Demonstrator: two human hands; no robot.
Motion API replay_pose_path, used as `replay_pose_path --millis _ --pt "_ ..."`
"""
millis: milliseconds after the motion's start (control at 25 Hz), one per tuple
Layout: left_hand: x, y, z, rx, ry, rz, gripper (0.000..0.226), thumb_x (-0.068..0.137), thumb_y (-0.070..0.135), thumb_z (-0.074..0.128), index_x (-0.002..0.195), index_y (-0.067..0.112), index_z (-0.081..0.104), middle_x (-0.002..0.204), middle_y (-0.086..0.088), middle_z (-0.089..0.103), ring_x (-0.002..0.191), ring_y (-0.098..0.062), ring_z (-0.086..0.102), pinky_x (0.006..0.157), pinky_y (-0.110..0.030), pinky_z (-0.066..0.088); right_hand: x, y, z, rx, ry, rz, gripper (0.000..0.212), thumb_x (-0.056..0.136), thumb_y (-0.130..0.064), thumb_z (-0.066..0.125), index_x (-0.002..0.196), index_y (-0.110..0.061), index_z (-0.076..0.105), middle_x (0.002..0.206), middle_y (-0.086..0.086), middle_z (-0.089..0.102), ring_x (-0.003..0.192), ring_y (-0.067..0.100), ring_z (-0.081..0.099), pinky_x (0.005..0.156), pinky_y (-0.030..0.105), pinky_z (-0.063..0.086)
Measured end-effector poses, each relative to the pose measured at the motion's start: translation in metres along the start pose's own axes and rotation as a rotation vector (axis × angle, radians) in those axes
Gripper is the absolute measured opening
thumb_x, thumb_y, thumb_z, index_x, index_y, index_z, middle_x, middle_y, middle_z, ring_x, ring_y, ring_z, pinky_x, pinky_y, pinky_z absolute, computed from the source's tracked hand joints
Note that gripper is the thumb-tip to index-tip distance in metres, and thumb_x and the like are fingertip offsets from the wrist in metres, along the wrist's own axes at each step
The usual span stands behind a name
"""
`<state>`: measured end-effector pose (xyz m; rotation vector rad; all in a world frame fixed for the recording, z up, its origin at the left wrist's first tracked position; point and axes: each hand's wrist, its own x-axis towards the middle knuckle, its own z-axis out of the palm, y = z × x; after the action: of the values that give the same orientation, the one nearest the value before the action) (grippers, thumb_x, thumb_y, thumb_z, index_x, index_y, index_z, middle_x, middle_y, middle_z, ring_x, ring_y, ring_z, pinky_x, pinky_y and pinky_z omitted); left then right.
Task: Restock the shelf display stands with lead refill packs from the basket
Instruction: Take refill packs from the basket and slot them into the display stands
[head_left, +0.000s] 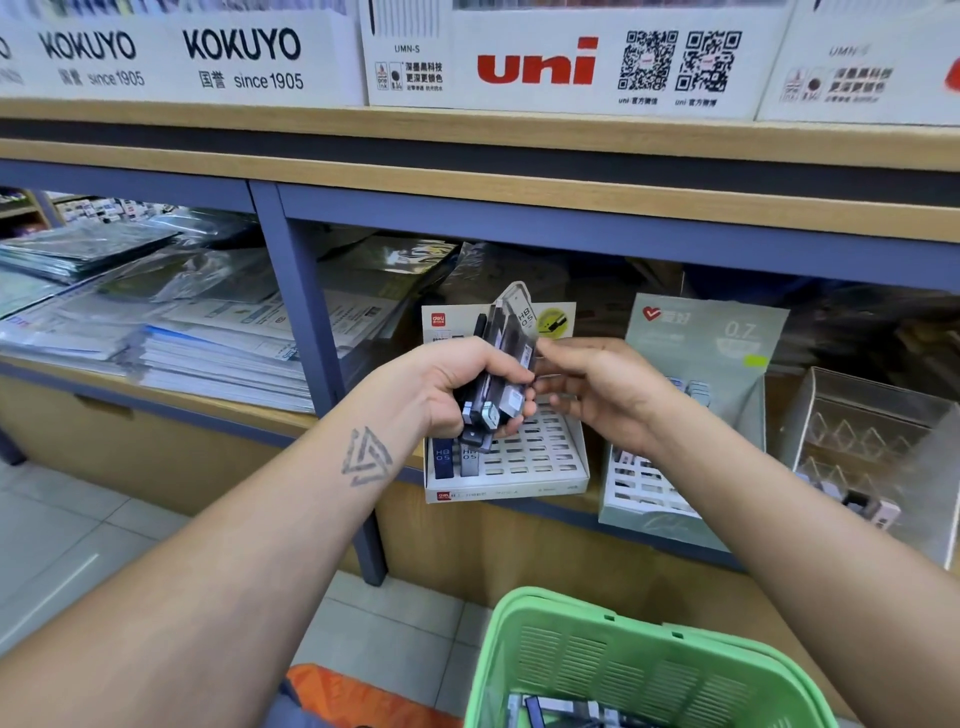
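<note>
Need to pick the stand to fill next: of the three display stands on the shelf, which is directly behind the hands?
The white stand with the red logo and HB 0.5 packs. The pale green stand and the clear stand sit farther right.

wooden shelf (363, 423), white display stand (540, 467), green stand (675, 514), stacked folders (218, 358)
</note>
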<state>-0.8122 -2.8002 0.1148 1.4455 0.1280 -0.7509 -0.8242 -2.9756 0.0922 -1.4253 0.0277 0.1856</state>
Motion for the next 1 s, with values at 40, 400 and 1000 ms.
replay_pose_path --millis 40,400,1000 --pt "0.0 -0.001 0.003 0.009 -0.012 -0.005 0.007 0.092 0.003 0.061 0.088 -0.001 0.064 0.073 -0.012 0.066 0.065 -0.022 0.069 0.056 -0.029 0.058 -0.001 -0.001 -0.001 0.006 0.01 0.01 0.019 0.092 -0.016 0.071 0.106 -0.003 0.071 0.086 0.014 0.071 0.07 0.018 0.065 0.056 0.021 0.051" --pt "0.001 0.001 0.01 -0.056 -0.026 -0.003 0.013 0.094 0.012 0.064 0.092 -0.001 0.067 0.073 -0.017 0.069 0.061 -0.022 0.069 0.053 -0.027 0.056 -0.008 -0.011 -0.016 0.142 0.144 -0.026 0.011 0.09 0.004 0.067 0.098 -0.003 0.067 0.081 0.014 0.073 0.064 0.016 0.068 0.059 0.02 0.058" --pt "0.02 0.005 0.0 -0.087 0.305 0.182 0.018 0.086 -0.013 0.06 0.103 -0.006 0.058 0.069 -0.019 0.063 0.041 -0.018 0.058 0.043 -0.026 0.053 -0.014 -0.005 -0.032 -0.169 0.006 -0.106 0.03 0.085 0.024 0.055 0.1 0.002 0.069 0.101 0.023 0.074 0.093 0.031 0.075 0.08 0.031 0.063"
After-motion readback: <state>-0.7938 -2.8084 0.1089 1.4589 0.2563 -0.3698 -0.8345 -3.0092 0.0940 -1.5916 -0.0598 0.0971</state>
